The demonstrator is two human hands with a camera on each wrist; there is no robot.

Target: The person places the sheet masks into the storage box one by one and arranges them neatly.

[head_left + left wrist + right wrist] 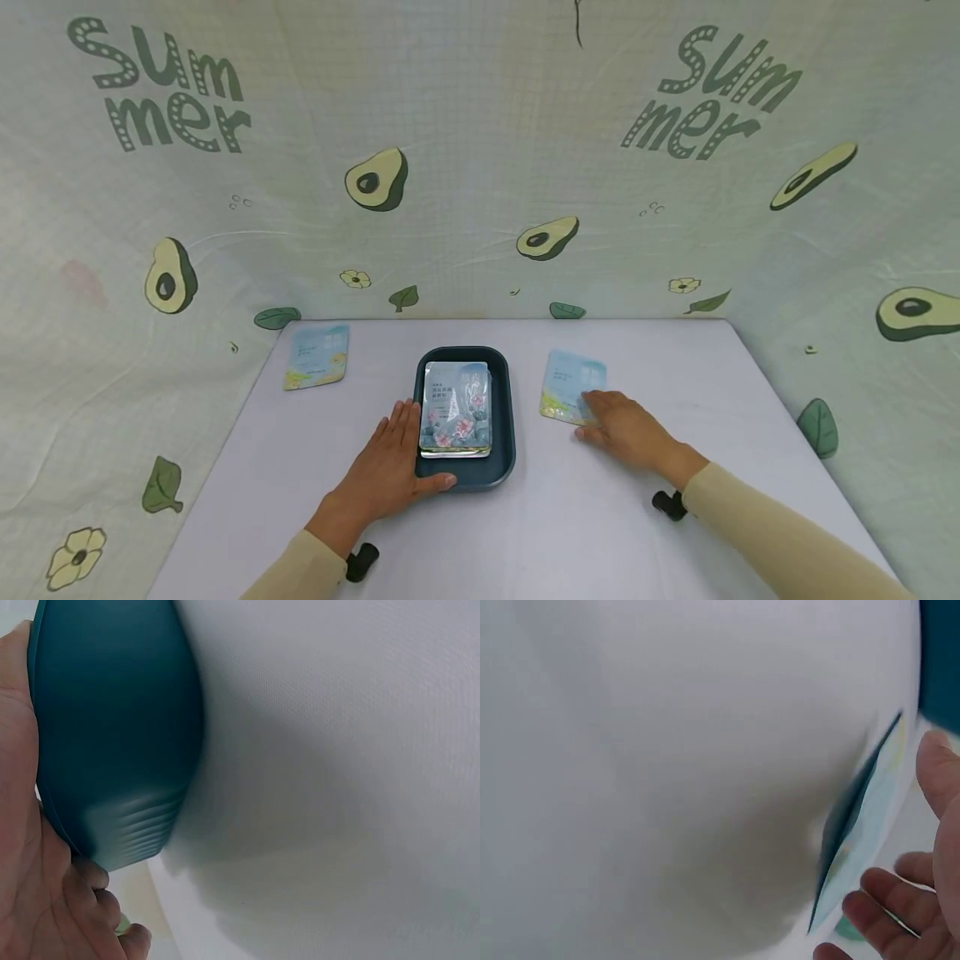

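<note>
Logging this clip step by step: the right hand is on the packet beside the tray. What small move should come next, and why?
Probably curl the right hand to pinch and lift the loose packet: its fingers only rest on the near edge, which the right wrist view shows slightly raised. The left hand already steadies the tray holding stacked packets.

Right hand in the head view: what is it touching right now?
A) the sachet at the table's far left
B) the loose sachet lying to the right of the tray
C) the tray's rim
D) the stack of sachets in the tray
B: the right hand rests its fingers on the near edge of the loose sachet lying right of the teal tray, apart from it.
</note>
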